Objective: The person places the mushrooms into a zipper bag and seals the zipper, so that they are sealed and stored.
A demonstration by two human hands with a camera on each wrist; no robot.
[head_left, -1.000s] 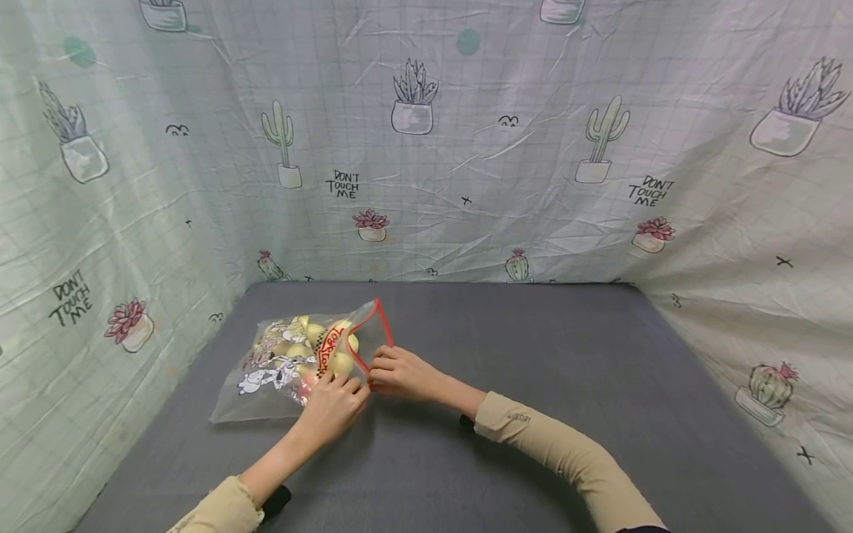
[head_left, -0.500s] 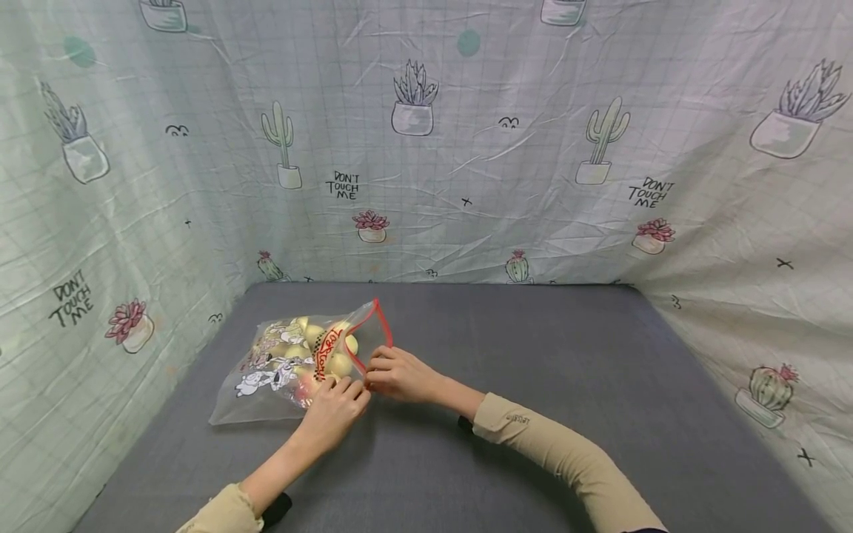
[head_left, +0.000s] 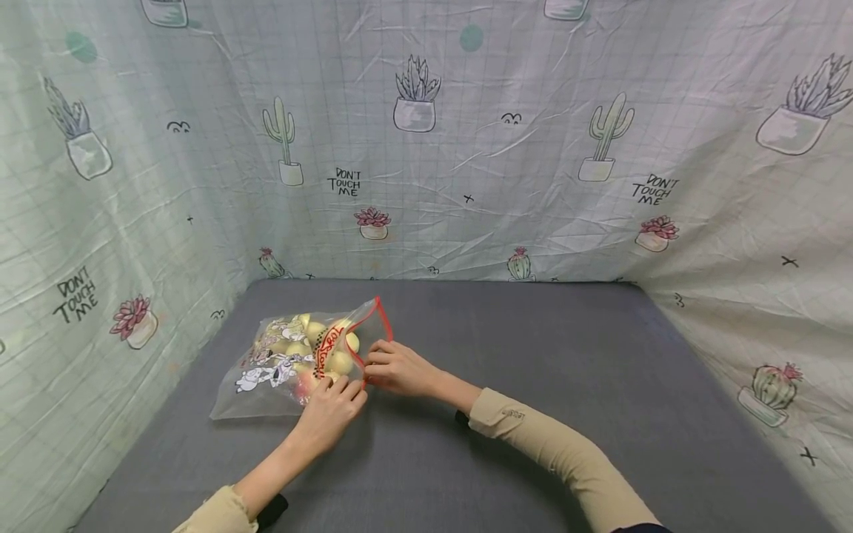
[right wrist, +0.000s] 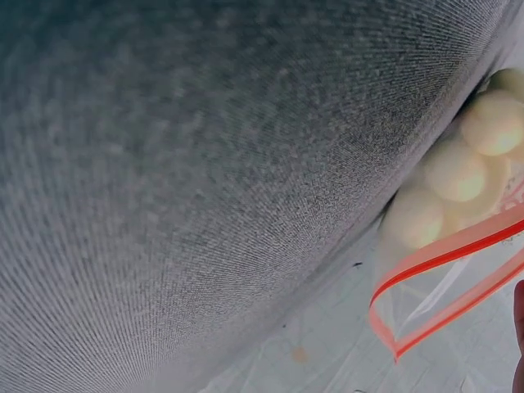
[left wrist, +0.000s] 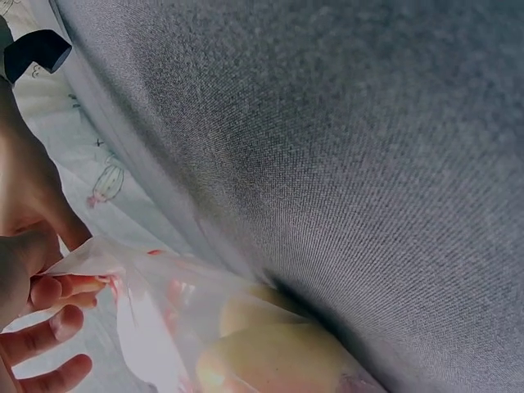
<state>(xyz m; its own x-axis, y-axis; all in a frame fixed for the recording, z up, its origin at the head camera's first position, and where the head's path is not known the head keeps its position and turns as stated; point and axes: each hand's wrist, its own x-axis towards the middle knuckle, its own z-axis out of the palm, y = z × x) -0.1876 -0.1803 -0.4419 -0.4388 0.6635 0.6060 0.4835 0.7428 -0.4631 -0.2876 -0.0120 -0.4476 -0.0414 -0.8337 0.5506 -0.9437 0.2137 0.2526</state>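
Note:
A clear zip bag with a red-edged mouth, cartoon figures and red lettering lies at the left of the table. Inside are several round, pale yellow fruits, some with a red blush; their kind is unclear. My left hand pinches the bag's near side by the mouth; in the left wrist view, plastic runs out from its fingers. My right hand grips the red zip edge at the near corner, fingertips partly hidden. At the far end the red strips stand apart, leaving the mouth gaping.
The dark grey cloth-covered table extends to the right of the bag. A cactus-printed curtain rises behind it and along both sides. A small black object shows beneath the left wrist.
My right hand has shifted slightly left along the red edge, closer to the left hand. The left hand and the bag stay nearly in place; the whole head view has shifted a little.

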